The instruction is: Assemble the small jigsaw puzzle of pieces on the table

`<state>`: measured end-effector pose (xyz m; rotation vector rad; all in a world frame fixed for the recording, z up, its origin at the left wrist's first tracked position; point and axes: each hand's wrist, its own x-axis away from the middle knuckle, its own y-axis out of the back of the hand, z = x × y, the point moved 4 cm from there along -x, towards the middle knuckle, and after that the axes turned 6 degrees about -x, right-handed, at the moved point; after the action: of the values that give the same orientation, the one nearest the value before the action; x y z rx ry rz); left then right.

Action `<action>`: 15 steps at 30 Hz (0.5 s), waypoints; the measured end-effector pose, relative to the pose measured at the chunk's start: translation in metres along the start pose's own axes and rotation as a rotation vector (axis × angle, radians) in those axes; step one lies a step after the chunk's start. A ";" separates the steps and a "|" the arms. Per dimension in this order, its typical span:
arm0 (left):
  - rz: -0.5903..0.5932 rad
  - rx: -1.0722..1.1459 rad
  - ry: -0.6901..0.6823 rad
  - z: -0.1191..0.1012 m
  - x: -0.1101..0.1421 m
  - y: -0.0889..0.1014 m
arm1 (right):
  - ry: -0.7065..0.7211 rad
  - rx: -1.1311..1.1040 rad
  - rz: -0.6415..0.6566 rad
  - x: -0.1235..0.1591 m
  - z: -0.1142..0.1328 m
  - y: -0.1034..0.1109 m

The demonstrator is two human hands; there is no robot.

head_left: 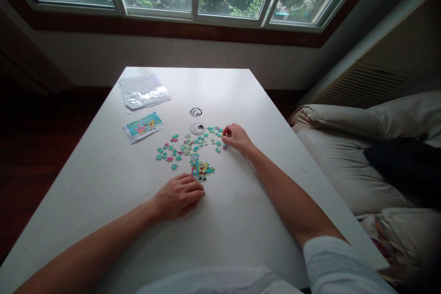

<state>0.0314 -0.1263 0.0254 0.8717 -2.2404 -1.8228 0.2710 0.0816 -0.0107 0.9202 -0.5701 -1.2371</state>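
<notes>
Rests left hand [179,196] palm-down at near puzzle [200,168], cannot tell grip; holds right hand [237,137], fingertips together, by right pieces [218,143], inside table [241,220] edges.

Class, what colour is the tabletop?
The tabletop is plain white, seen best in the head view.

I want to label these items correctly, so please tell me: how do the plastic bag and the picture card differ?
The plastic bag is clear and shiny; the picture card is printed in teal, pink and yellow. The bag looks larger than the card. The bag lies farther from the person, the card nearer. Both lie on the white table.
</notes>
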 end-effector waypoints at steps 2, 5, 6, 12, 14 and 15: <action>0.003 0.004 0.001 0.000 0.000 0.000 | 0.004 0.013 -0.009 0.001 0.002 0.000; -0.004 0.011 0.003 0.000 0.000 0.000 | 0.009 0.023 -0.028 0.002 0.003 -0.001; -0.005 0.012 0.003 0.000 0.000 0.000 | 0.012 0.022 -0.034 0.002 0.004 -0.001; 0.001 0.013 0.011 0.000 -0.001 0.000 | 0.046 -0.002 -0.071 0.004 0.004 -0.002; 0.003 0.012 0.012 -0.001 -0.001 0.000 | 0.056 -0.003 -0.074 0.004 0.005 -0.002; 0.004 0.010 0.012 -0.001 -0.001 0.001 | 0.058 -0.002 -0.075 0.004 0.006 -0.002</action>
<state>0.0324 -0.1264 0.0266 0.8766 -2.2443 -1.8015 0.2663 0.0759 -0.0100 0.9805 -0.4921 -1.2736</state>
